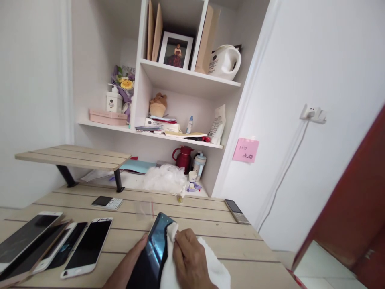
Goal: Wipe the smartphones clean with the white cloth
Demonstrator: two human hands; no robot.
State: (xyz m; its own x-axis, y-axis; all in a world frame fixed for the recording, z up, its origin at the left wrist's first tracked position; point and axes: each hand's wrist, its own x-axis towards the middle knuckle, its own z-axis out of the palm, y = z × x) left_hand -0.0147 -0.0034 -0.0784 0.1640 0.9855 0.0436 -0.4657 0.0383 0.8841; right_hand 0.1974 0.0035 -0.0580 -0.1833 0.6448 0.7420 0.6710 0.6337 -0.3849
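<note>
1. The left hand [136,252] is closed on the near side edge of a dark glossy smartphone [151,255], and the right hand [189,255] is clamped on a white cloth [207,273], pressing a fold of it against the glass.
2. The smartphone lies closer to the left hand, which holds it directly, while the cloth separates it from the right hand. Its long axis tilts up off the desk, with the top end pointing away and to the right. The lower end runs out of view.
3. The smartphone's screen is dark and reflective, with a bright patch of reflected light. The cloth hides its right edge.
4. Left of the smartphone, three large phones [87,247] lie side by side on the slatted wooden desk [242,245], with the white-framed one nearest.
5. Just beyond the smartphone lies a clear plastic bag [144,210] with a red strip.
6. Farther out from the smartphone are a keypad phone [106,202] to the left and a champagne-coloured keypad phone [237,212] to the right.
7. Well beyond the smartphone, a crumpled plastic sheet [164,179] sits on the lower shelf, beside a red thermos jug [182,158].
</note>
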